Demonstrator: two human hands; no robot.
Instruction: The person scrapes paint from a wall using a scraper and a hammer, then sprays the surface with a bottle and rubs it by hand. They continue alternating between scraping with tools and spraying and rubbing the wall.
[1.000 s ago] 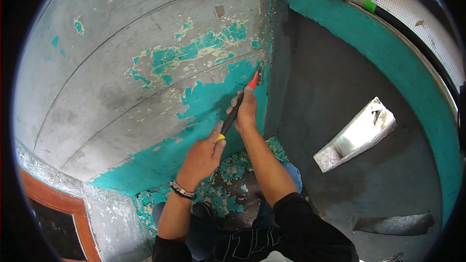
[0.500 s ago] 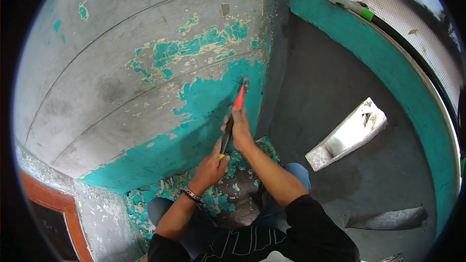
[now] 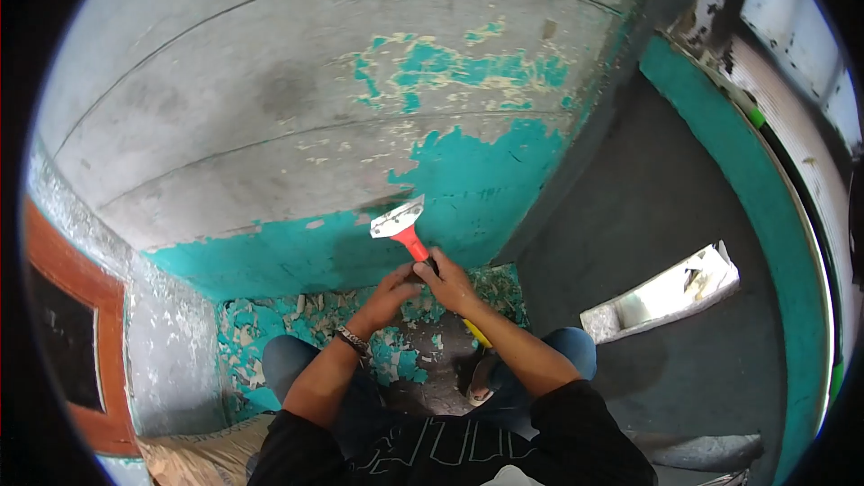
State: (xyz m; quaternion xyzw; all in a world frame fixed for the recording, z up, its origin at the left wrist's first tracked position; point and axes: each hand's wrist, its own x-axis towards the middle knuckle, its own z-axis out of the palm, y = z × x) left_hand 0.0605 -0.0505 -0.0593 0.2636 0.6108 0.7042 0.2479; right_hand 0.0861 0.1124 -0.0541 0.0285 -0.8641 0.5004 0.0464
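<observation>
My right hand (image 3: 449, 286) is closed round the black handle of a paint scraper (image 3: 409, 240), just below its red neck. The wide whitish blade points up and left, in front of the wall (image 3: 297, 256), and the handle's yellow end shows below my right forearm. Close beside the grip, my left hand (image 3: 382, 301) has its fingers loosely stretched towards my right hand. Teal paint covers the wall's lower band, with ragged patches higher up on bare grey.
Teal and cream paint flakes (image 3: 261, 317) litter the floor along the wall. A whitish trough-like piece (image 3: 661, 292) lies on the dark surface at right. At lower left are an orange-brown frame (image 3: 108, 360) and a brown printed sack (image 3: 211, 452).
The scraper has come down and left, its blade now turned broadside to me. My left hand has left the handle's yellow end and moved up beside my right hand. The view has shifted left.
</observation>
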